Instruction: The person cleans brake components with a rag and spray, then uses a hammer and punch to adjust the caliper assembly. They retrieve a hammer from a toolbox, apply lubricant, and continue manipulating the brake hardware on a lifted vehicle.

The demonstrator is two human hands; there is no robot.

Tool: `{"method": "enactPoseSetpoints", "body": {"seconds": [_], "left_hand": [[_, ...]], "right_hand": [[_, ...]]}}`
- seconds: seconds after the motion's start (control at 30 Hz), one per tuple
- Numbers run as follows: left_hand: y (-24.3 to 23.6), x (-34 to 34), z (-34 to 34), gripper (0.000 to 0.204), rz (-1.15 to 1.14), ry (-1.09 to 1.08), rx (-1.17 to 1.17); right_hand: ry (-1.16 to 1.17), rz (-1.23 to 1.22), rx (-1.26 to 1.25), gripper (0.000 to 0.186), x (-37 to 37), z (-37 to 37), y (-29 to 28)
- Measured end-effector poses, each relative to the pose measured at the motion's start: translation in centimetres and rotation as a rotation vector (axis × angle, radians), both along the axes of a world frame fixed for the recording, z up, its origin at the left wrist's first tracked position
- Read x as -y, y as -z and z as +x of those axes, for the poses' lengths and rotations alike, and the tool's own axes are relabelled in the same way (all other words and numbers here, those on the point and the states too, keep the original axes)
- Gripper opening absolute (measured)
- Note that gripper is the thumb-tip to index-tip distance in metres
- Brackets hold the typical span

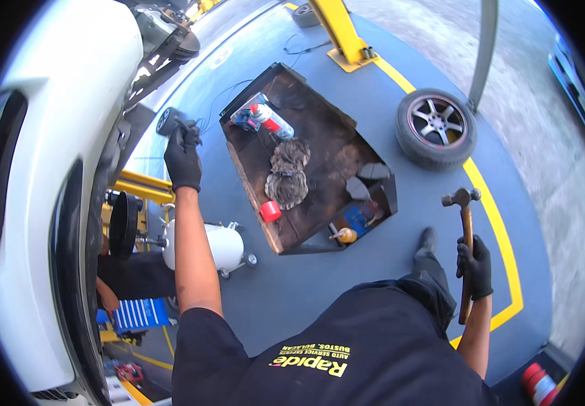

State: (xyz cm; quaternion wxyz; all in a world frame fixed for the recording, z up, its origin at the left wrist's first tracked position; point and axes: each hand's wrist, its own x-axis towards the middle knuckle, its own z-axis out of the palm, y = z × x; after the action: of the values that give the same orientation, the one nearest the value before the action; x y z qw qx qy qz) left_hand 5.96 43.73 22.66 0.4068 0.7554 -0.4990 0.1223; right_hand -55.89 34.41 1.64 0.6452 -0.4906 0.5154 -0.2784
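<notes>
My left hand (184,159), in a black glove, is raised beside the white car (69,61). Its fingers are closed around what looks like a small round black part (167,122), whose kind I cannot make out. On the right, my gloved right hand (475,267) grips a ball-peen hammer (468,233) by its wooden handle, head up. Between my arms a dark, stained tray (330,128) holds a spray can (272,122), two dirty round parts (287,189), a red cap-like piece (270,211), grey pads (367,179) and a small yellow-orange bottle (345,235).
A wheel with tyre (434,128) lies right of the tray, near a yellow lift post (340,34). Left of my body are a white tank on casters (221,247) and a blue tool chest (137,314). Another person's arm (108,294) shows beneath the car's side.
</notes>
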Motion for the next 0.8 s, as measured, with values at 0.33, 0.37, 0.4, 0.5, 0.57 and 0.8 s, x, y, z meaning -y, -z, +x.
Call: {"method": "enactPoseSetpoints", "body": {"seconds": [0.33,0.37,0.4,0.5,0.57,0.8], "left_hand": [[-7.8,12.8,10.8,0.035,-0.785,0.012,-0.392],[-7.8,13.1,11.8,0.034,-0.841,0.052,-0.467],[-8.0,13.3,12.8,0.033,-0.880,0.111,-0.520],[-7.9,13.7,14.3,0.041,-1.037,0.244,-0.712],[-8.0,13.7,14.4,0.039,-0.938,0.133,-0.450],[-9.1,13.2,10.9,0.034,-1.155,0.285,-0.383]], "right_hand": [[-0.524,-0.160,0.046,0.010,28.6,16.0,-9.0],[-0.558,-0.179,0.042,0.010,29.6,18.4,-10.0],[-0.568,-0.143,0.006,0.013,30.5,21.1,-11.1],[-0.707,-0.135,0.140,0.014,32.3,28.7,-14.5],[-0.818,-0.321,0.174,0.014,33.7,33.7,-17.0],[-0.931,-1.154,0.489,0.046,33.0,53.4,-32.1]]}}
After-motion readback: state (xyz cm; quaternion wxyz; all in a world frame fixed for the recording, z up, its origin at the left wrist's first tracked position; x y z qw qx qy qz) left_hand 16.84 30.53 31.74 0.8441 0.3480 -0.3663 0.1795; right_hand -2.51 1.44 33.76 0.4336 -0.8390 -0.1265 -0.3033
